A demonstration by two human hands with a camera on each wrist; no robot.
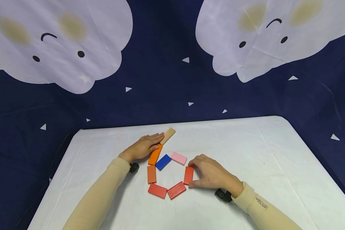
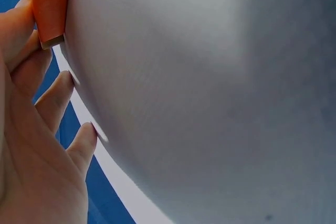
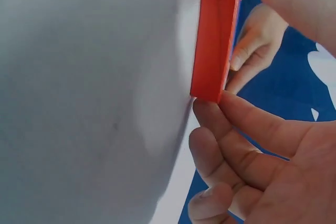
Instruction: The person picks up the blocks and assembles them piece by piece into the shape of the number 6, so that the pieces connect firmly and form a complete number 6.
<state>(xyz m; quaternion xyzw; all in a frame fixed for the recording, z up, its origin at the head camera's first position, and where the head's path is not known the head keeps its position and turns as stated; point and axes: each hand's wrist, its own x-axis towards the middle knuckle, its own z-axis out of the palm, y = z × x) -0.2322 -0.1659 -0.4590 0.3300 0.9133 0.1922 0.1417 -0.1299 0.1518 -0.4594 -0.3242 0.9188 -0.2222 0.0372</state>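
My right hand (image 1: 211, 172) spans a red block (image 1: 188, 175), thumb at its near end and fingertips at its far end. In the right wrist view, that red block (image 3: 216, 40) lies on the cloth against the fingertips. My left hand (image 1: 143, 147) reaches over the junction of an orange block (image 1: 155, 156) and a plain wooden block (image 1: 168, 134), fingers extended. Its fingertips meet the end of the orange block (image 2: 51, 9) in the left wrist view. Between the hands lie a blue block (image 1: 163, 162) and a pink block (image 1: 179, 158), corners close together.
A darker orange block (image 1: 151, 174) and two more red blocks, one left (image 1: 157, 190) and one right (image 1: 176, 190), continue the ring on the near side. All lie flat on a white-covered table (image 1: 233, 140). Behind it hangs a dark blue cloth (image 1: 161, 95) with white clouds.
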